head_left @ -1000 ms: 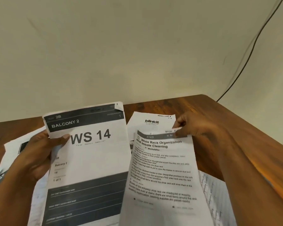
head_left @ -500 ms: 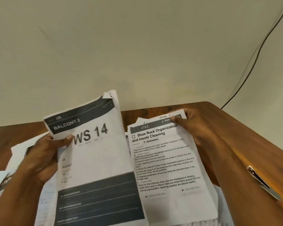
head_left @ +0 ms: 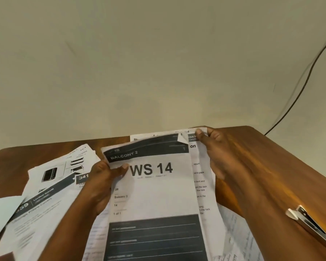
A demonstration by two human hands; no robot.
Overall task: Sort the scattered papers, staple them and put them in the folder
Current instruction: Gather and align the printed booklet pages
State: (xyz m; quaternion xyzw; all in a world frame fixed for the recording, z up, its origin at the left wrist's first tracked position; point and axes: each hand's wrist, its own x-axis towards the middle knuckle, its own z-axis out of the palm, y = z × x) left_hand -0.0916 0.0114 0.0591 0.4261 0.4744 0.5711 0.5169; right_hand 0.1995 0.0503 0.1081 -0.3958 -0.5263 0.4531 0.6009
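Sorting is only partly done. The left hand pinches the white "WS 14" sheet with dark bands, laid over the printed instruction page, whose far corner the right hand pinches. Loose white printed papers lie scattered at left on the brown wooden tabletop. The metal stapler sits untouched at right; no folder is visible.

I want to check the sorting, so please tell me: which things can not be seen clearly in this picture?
Head view only:
- Shoe rack sheet: mostly hidden behind the WS 14 sheet; only a right strip shows.
- WS 14 small print: blurred, and its bottom is cut off by the frame.
- Stapler: partly cut off at the right edge.
- Left papers: motion-blurred; one number is partly covered.
- Folder: not in view.
- Left hand and right hand: fingers behind the sheets are hidden.
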